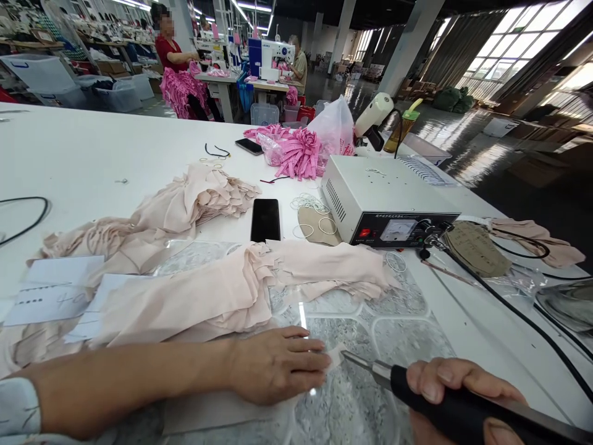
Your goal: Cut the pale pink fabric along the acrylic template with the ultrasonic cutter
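Note:
My left hand [280, 366] lies flat, fingers stretched out, pressing a pale beige fabric piece [208, 413] onto the marbled glossy mat [343, 408]. A small end of that fabric shows beyond my fingertips. My right hand [467, 395] is wrapped round the black handle of a handheld electric cutter [393, 377]. Its narrow metal tip touches or hovers just over the fabric's end; I cannot tell which. Above my left forearm lie stacked beige fabric pieces [185, 296], with more beige pieces [328, 262] spread to their right.
A grey power box [389, 198] with a dial and cable stands at the right. Near it are a black phone [265, 219], pink strips [299, 151] and a brown template [477, 247]. White paper sheets [50, 290] lie left. Two people work at sewing machines [273, 59] beyond the table.

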A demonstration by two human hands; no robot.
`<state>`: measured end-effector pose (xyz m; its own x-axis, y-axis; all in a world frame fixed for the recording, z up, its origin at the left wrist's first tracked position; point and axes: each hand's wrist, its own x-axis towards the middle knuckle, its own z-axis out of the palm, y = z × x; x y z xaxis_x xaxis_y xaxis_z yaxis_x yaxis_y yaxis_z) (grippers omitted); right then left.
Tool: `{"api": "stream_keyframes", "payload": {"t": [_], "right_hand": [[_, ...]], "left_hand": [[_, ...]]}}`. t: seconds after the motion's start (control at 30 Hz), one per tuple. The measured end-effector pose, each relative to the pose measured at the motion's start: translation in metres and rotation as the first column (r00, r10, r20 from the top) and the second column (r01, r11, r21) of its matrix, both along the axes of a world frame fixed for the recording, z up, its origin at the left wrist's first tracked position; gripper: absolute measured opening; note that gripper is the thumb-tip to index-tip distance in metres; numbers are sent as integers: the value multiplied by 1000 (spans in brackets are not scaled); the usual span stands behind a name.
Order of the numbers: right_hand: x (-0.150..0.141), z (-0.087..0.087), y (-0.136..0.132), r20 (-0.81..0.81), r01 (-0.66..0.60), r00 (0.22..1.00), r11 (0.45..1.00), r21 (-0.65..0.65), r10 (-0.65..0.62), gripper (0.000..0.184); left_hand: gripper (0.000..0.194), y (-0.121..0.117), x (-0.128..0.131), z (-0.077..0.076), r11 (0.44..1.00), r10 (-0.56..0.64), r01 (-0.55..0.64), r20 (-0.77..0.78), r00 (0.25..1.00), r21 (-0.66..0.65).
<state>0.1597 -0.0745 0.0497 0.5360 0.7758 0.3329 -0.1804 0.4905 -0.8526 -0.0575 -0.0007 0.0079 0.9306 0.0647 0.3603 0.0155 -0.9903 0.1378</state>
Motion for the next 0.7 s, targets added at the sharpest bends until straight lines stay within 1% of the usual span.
{"api": "stream_keyframes", "payload": {"t": [0.1, 0.17, 0.27, 0.43, 0.53, 0.6, 0.7], "right_hand": [[-2, -2, 1, 28, -19, 999, 999, 30, 18, 16], [-1, -3, 0, 40, -1, 999, 999, 33, 0, 13], [4, -3, -7, 60, 60, 996, 998, 6, -60, 9], [14, -5, -21, 71, 118, 991, 993, -31, -116, 10], [14, -4, -22, 34, 111, 993, 994, 7, -111, 11], [14, -1, -20, 51, 92, 994, 995, 30, -94, 13], [16, 0, -20, 89, 80, 993, 997, 5, -81, 13]], "left_hand": [[29, 2, 1, 8, 999, -7, 6, 15, 1000, 39], [27, 1, 0, 15, 998, -5, 3, 31, 1000, 63], [24, -7, -3, 23, 998, -21, 20, 18, 1000, 65], [24, -20, -7, 23, 999, -17, 18, -29, 999, 26], [28, -23, -8, 22, 1000, -5, 5, -27, 1000, 6], [29, -23, -9, 23, 1000, 6, -7, -45, 999, -4], [27, -22, -11, 24, 1000, 16, -18, -104, 994, -21]]}}
